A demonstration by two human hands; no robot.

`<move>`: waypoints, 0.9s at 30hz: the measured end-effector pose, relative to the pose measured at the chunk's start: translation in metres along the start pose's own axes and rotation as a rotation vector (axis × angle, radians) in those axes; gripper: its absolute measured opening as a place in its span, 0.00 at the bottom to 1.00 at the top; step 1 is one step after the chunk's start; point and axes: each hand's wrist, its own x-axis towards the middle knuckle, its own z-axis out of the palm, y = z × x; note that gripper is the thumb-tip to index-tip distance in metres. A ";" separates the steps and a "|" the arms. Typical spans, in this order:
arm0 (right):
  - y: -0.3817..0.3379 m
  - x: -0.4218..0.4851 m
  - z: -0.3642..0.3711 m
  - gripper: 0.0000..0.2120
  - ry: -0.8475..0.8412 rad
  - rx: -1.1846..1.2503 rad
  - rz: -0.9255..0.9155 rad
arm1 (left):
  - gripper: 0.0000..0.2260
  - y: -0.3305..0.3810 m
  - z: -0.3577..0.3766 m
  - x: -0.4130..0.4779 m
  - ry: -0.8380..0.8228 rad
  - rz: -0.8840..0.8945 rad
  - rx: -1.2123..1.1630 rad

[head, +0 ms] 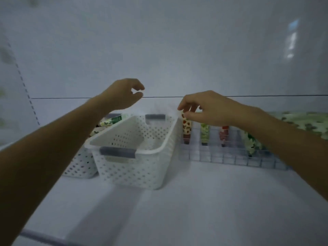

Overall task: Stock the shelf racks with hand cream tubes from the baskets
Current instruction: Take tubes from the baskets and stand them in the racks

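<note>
Baskets, white, perforated, with grey handles: two.
- Front basket: sits on the shelf, set at an angle, just left of the rack.
- Rear basket: sits behind and to the left of the front one, largely hidden by the left forearm.

Loose tubes in the rear basket: at least two, lying flat, green-and-white print. Exact count cannot be told.

Rack, clear grid: one, on the shelf, right of the front basket.

Tubes standing in the rack, dark end down: four counted.
- Spotted tube: red-brown spots on cream, leftmost, just beside the front basket's wall.
- Green tube: next to the right, upright.
- Red tube: third, upright.
- Leaf-print tube: fourth, tilted, partly behind the right forearm.

Green-patterned mass at far right: too blurred to count.

Hands: two.
- Right hand: grip clamped on the top end of the spotted tube, thumb and fingertips pinching it.
- Left hand: raised above the rear basket, grip slightly apart, fingers loosely curled, holding nothing.
</note>
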 end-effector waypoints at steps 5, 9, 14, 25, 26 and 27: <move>-0.050 0.049 0.027 0.10 -0.088 -0.058 -0.070 | 0.14 -0.090 -0.018 -0.024 -0.065 -0.141 0.062; -0.086 0.085 0.048 0.11 -0.167 -0.118 -0.128 | 0.13 -0.144 -0.023 -0.040 -0.200 -0.151 0.056; -0.110 0.119 0.066 0.12 -0.235 -0.177 -0.129 | 0.11 -0.172 -0.020 -0.040 -0.398 -0.063 0.028; -0.096 0.158 0.079 0.12 -0.289 -0.290 0.090 | 0.16 -0.166 0.010 -0.018 -0.551 0.050 -0.006; -0.094 0.161 0.079 0.12 -0.279 -0.294 0.101 | 0.14 -0.167 0.010 -0.017 -0.541 0.050 -0.007; -0.093 0.165 0.078 0.12 -0.267 -0.297 0.113 | 0.11 -0.167 0.010 -0.016 -0.520 0.053 0.001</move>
